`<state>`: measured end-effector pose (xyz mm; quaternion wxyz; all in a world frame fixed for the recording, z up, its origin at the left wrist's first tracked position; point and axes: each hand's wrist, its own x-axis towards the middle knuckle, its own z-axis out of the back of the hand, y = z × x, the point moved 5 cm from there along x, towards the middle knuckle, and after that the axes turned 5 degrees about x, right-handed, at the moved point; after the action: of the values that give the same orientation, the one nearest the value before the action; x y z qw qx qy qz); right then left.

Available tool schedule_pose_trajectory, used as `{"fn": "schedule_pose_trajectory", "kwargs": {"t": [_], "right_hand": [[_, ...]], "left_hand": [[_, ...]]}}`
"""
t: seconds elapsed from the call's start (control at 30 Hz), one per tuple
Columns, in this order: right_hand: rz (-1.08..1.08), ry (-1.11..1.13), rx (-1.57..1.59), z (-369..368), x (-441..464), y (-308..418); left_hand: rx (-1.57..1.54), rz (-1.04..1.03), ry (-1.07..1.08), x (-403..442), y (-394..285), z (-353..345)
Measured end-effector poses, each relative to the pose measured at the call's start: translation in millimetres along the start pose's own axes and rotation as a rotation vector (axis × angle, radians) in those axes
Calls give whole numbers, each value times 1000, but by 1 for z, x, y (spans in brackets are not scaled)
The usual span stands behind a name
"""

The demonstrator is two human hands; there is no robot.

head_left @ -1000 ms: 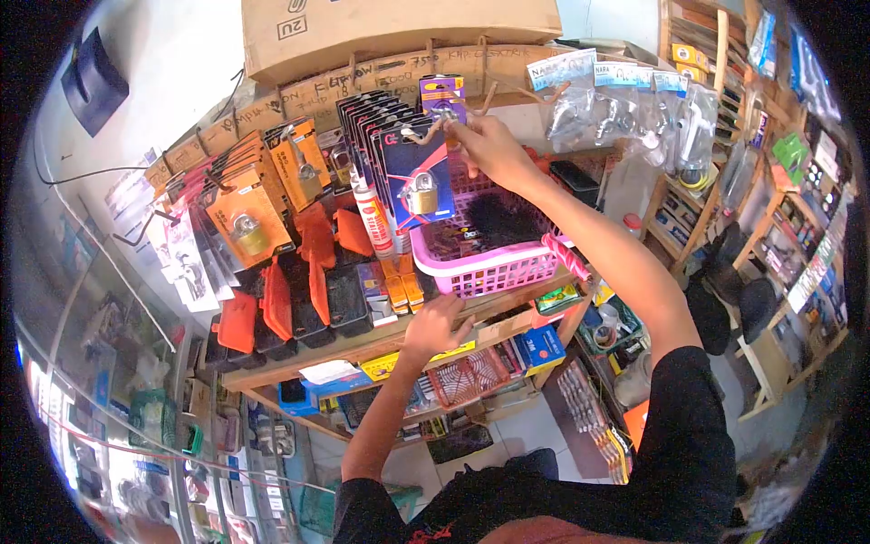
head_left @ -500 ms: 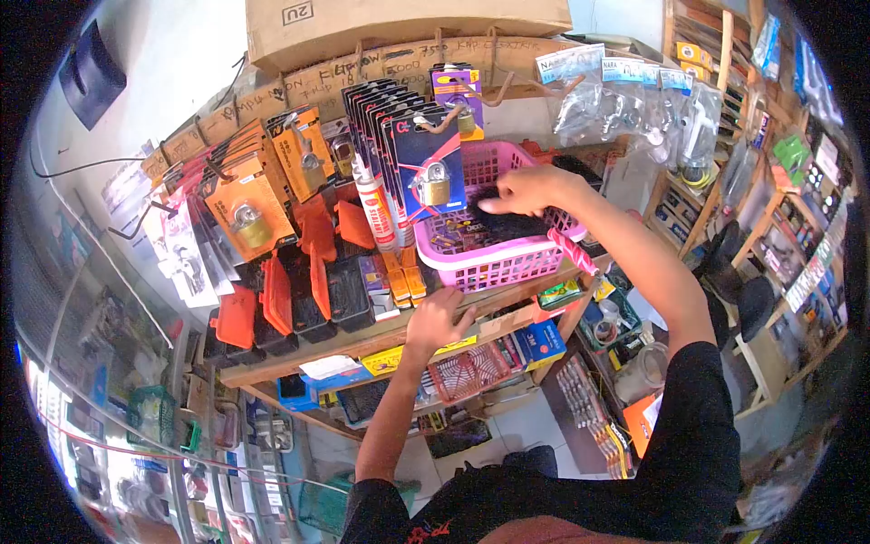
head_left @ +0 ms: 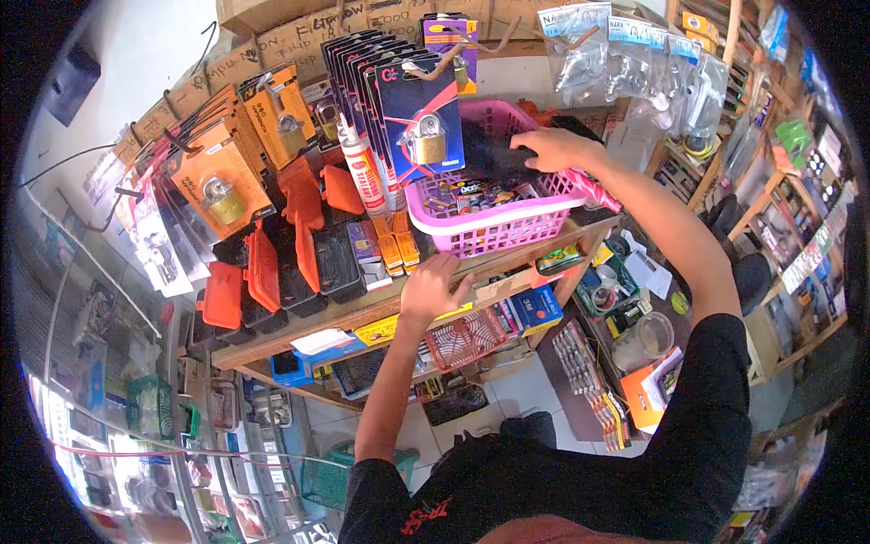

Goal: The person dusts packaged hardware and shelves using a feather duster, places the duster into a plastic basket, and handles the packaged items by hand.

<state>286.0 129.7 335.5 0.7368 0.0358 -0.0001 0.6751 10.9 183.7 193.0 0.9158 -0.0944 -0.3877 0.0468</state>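
A pink plastic basket (head_left: pixel 503 238) sits on the wooden shelf, with small colourful packets (head_left: pixel 476 195) inside. My right hand (head_left: pixel 555 150) is over its back right part, fingers curled on a dark, fluffy black bundle (head_left: pixel 498 156) whose exact kind I cannot make out. Beside that wrist, a pink-and-white striped twisted piece (head_left: pixel 594 190) lies over the basket's right rim; whether it joins the bundle is unclear. My left hand (head_left: pixel 433 290) rests on the shelf's front edge, thumb apart from the fingers, holding nothing, just below the basket's left corner.
Carded padlocks (head_left: pixel 421 127) hang on hooks in front of the basket's left side. Silicone sealant tubes (head_left: pixel 364 172) and black bins with orange lids (head_left: pixel 263 263) stand to the left. Bagged fittings (head_left: pixel 625 68) hang at the upper right. A lower shelf holds a red-brown basket (head_left: pixel 467 340).
My view has shifted, so the shelf appears higher. My right hand has moved toward the back right of the basket with the black bundle. The left hand stays at the shelf edge.
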Motion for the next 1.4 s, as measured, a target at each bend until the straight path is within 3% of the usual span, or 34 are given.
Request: {"fn": "schedule_pose_trajectory", "kwargs": {"t": [0.1,0.2,0.3,0.4,0.5,0.6,0.7,0.77,0.83,0.9,1.0,1.2,1.3,1.4], "right_hand": [[-110,-74,-32,-5,14,-18],[-326,191,-228,-26,42,-39],[-474,196,-297,-38,58,-25],[-132,-275,-533,-45,72,21],[-55,190,48,-64,111,28],[20,378,-48,-104,152,15],[56,365,43,-154,194,-11],[-8,471,45,-123,163,29],[65,459,-38,-112,148,59],[317,222,-102,-138,173,53],[89,449,-193,-128,158,52],[227,198,-143,-152,179,18],[114,400,-61,-156,175,17],[284,207,-80,-180,197,-4]], "left_hand": [[-2,10,24,-1,0,-2],[-27,-5,-1,0,2,-3],[-17,-1,3,0,-1,2],[43,-13,36,1,-3,2],[53,-47,45,-1,-1,-1],[34,-16,75,-3,1,-3],[60,-5,110,-4,-1,-2],[73,-24,93,-2,-1,-2],[91,-70,61,-4,-1,-4],[68,-20,152,-5,1,-7],[58,5,207,-3,-2,-6],[110,-88,61,-4,-2,-7],[113,-92,57,-6,-1,-7],[117,-79,64,-7,-2,-6]]}}
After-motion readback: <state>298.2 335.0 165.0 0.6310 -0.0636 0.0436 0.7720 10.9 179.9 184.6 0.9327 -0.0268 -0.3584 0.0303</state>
